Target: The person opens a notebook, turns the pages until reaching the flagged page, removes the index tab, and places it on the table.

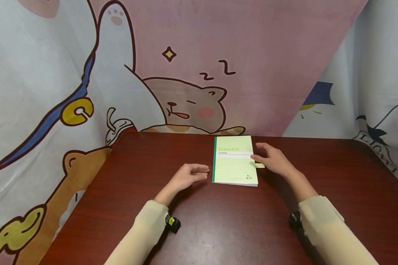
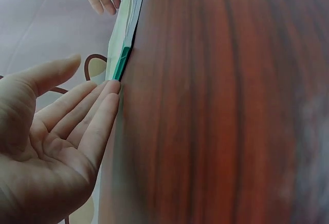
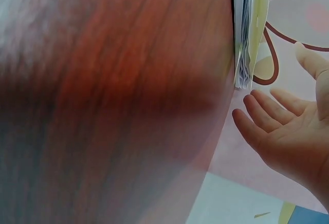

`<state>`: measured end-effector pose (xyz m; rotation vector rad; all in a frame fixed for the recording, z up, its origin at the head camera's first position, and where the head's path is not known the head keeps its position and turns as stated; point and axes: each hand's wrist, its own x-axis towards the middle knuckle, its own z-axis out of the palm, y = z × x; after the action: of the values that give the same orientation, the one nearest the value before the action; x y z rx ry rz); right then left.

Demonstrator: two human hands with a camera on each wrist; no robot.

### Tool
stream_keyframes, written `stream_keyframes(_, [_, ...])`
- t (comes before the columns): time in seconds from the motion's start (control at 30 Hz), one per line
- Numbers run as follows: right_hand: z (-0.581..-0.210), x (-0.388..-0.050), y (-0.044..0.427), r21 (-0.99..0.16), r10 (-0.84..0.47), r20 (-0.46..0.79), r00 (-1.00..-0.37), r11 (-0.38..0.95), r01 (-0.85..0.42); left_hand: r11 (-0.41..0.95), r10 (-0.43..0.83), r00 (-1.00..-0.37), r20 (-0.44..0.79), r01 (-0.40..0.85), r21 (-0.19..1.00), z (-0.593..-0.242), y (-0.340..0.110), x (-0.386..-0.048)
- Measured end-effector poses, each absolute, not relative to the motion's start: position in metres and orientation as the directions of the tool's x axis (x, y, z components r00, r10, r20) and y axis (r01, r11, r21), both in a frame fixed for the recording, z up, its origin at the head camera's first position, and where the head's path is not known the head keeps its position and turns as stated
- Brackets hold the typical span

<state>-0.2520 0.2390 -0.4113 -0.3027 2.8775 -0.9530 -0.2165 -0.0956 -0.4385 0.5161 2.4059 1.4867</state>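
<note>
A closed notebook (image 1: 233, 165) with a pale yellow-green cover, the word "Gambit" and a green spine lies flat on the dark red-brown table. From its right edge sticks out a small pale tab (image 1: 260, 165). My left hand (image 1: 187, 176) is beside the spine, fingers extended towards it; in the left wrist view its fingertips are at the green spine (image 2: 122, 63), and whether they touch is unclear. On the other side is my right hand (image 1: 276, 161), thumb tip at the cover's right edge, fingers loosely bent. Seen from the right wrist, these fingers are near the page edges (image 3: 244, 39).
The wood-grain table (image 1: 225, 228) spreads around the notebook on all sides. Behind it hangs a cartoon-printed cloth (image 1: 268, 55) that meets the table's back edge. Each sleeve carries a small black device, one on the left wrist (image 1: 173, 223) and one on the right (image 1: 295, 219).
</note>
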Motion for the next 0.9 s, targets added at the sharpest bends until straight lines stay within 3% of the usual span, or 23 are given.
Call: stream_keyframes(0.9, [-0.4154, -0.2469, 0.2332, -0.697, -0.241, 0.016, -0.97, 0.693, -0.184, 0.349, 0.447, -0.893, -0.06, 0.112, 0.93, -0.4429, -0.086, -0.2164])
